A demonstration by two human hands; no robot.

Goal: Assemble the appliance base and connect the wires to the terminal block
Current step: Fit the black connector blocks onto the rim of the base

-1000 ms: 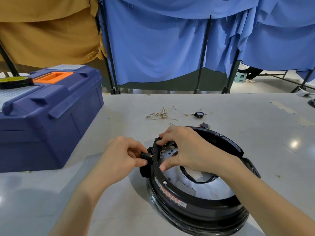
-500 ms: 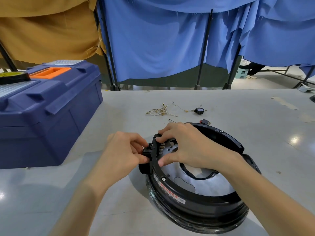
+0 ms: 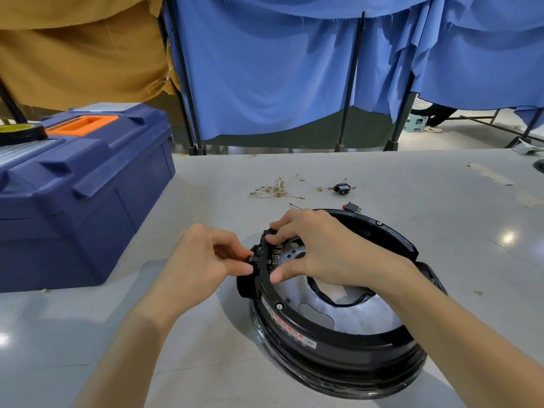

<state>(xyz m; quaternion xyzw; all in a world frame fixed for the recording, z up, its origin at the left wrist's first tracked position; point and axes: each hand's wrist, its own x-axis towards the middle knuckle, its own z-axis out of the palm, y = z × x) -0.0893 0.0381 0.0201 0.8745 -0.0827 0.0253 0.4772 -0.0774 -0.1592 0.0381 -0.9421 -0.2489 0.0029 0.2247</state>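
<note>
Lower centre of the frame, the black appliance base sits on the grey table. At its left rim, the left hand pinches the terminal block from outside, while the right hand clamps it from inside. Loose wires lie higher up, well apart.

A workshop — toolbox, worktable, curtained partitions.

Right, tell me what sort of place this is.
Probably a workshop bench: a blue toolbox, loose wires and an open base on a grey table, cloth screens behind.
</note>
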